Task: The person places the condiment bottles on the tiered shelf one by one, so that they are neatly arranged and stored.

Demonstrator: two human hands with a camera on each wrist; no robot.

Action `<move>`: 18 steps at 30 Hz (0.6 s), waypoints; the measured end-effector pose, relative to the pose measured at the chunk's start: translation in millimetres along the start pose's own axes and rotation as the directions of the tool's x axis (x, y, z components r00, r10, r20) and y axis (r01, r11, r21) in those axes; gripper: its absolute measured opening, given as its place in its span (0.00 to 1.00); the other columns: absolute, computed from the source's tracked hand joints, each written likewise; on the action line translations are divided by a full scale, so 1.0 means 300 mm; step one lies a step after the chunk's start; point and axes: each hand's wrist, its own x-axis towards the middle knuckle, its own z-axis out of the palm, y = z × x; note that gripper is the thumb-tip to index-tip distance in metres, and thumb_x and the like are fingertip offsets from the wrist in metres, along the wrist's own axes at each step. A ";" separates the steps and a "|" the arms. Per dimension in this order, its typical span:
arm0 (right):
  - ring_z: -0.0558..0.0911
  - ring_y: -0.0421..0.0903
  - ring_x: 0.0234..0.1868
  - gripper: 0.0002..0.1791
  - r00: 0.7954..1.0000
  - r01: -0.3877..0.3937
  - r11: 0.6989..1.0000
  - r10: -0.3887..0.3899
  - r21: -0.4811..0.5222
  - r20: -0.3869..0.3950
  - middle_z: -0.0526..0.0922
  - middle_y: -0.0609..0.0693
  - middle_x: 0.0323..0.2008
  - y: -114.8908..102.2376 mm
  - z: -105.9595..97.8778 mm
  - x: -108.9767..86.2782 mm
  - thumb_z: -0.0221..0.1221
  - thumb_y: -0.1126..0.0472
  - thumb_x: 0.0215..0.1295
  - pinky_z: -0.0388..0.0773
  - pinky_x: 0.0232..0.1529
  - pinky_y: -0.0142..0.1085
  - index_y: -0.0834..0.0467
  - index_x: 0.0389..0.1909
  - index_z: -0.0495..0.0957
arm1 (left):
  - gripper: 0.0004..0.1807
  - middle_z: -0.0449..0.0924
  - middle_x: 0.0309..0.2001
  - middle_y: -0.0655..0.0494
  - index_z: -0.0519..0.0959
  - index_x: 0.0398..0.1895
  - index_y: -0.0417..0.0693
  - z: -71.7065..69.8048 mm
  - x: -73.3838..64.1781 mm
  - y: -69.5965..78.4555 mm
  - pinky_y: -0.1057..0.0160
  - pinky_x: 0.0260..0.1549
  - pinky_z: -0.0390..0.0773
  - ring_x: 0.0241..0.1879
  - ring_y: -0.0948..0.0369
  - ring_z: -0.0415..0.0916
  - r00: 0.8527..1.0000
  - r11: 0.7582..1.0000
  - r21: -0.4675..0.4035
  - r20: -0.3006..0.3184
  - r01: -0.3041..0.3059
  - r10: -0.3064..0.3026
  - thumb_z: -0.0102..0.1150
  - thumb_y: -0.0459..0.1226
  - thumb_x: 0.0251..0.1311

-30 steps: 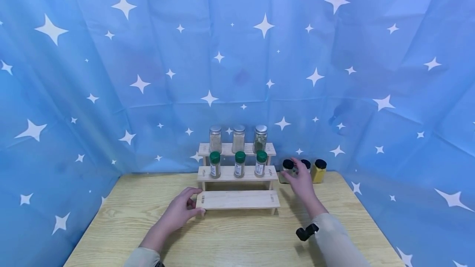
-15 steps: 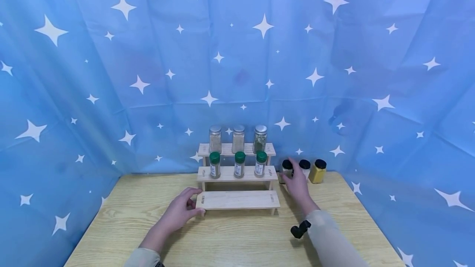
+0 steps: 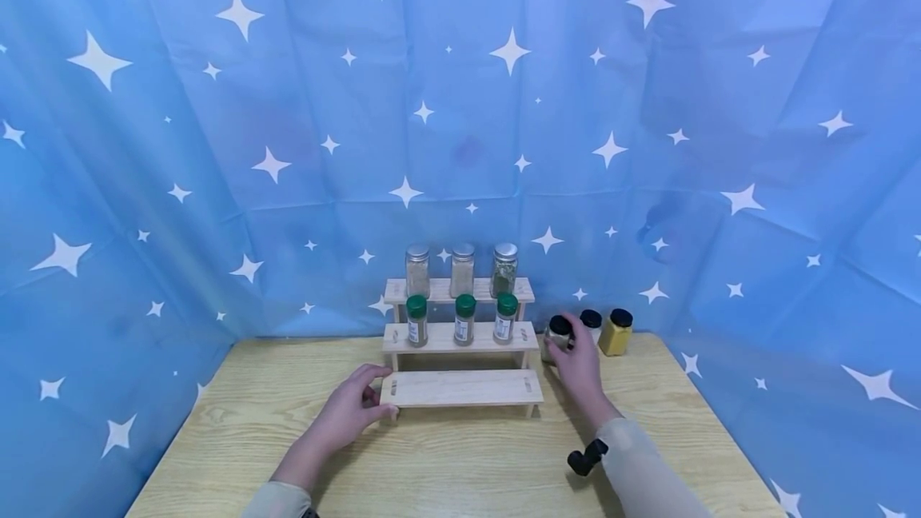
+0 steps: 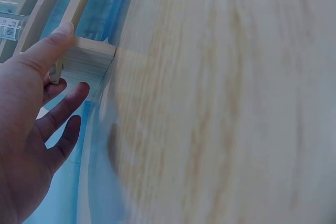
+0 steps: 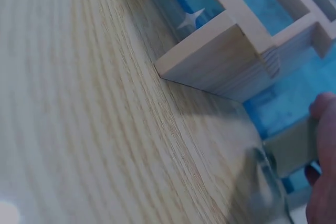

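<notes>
A three-step wooden spice rack [image 3: 460, 388] stands on the table. My left hand [image 3: 348, 408] pinches the left end of its lowest step; the left wrist view shows the thumb [image 4: 50, 48] on the step and the other fingers loosely bent. To the rack's right, my right hand [image 3: 579, 362] grips a spice jar [image 3: 556, 340] with a black lid. In the right wrist view, part of that jar [image 5: 291, 150] shows beside the thumb, close to the rack's side; the remaining fingers are mostly hidden.
Green-capped jars [image 3: 464, 320] line the middle step, silver-capped jars [image 3: 463, 270] the top one. Right of my right hand stand another black-lidded jar [image 3: 592, 322] and a yellow-filled jar [image 3: 615, 334]. A blue starry curtain [image 3: 460, 142] closes off the table's back.
My right hand has shifted left from between the black-lidded jars and taken hold of the leftmost one, which has moved slightly toward me. The left hand stays on the rack.
</notes>
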 end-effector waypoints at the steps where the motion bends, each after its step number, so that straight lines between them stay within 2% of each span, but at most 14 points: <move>1: 0.68 0.68 0.78 0.38 1.000 0.000 1.000 0.000 0.011 -0.003 0.64 0.65 0.82 0.000 -0.007 -0.005 0.67 0.64 0.78 0.73 0.71 0.67 0.59 0.84 0.64 | 0.38 0.79 0.64 0.59 0.78 0.75 0.52 0.000 0.000 0.001 0.63 0.40 0.83 0.43 0.64 0.80 1.000 1.000 -0.001 -0.003 0.002 -0.002 0.83 0.46 0.63; 5: 0.72 0.66 0.75 0.37 1.000 0.014 0.999 -0.014 0.031 -0.010 0.66 0.63 0.81 -0.006 -0.039 -0.026 0.69 0.62 0.78 0.76 0.68 0.67 0.56 0.83 0.66 | 0.38 0.80 0.64 0.59 0.78 0.75 0.52 0.000 0.000 0.002 0.63 0.40 0.83 0.42 0.65 0.80 1.000 1.000 -0.001 -0.011 0.008 -0.008 0.83 0.45 0.62; 12: 0.78 0.64 0.68 0.36 0.997 0.080 0.997 -0.080 0.009 0.010 0.73 0.63 0.76 -0.052 -0.102 -0.071 0.72 0.64 0.75 0.81 0.62 0.62 0.56 0.80 0.70 | 0.38 0.79 0.64 0.58 0.78 0.75 0.52 0.002 -0.002 0.001 0.63 0.40 0.83 0.42 0.64 0.79 1.000 1.000 -0.005 -0.002 0.004 -0.004 0.83 0.45 0.63; 18: 0.83 0.56 0.61 0.36 0.992 0.121 0.993 -0.121 -0.004 0.023 0.79 0.57 0.69 -0.108 -0.140 -0.107 0.76 0.62 0.72 0.84 0.58 0.45 0.53 0.77 0.73 | 0.38 0.79 0.64 0.59 0.78 0.75 0.52 0.001 0.000 0.002 0.63 0.40 0.83 0.43 0.63 0.79 1.000 1.000 0.001 0.002 0.012 -0.012 0.83 0.45 0.62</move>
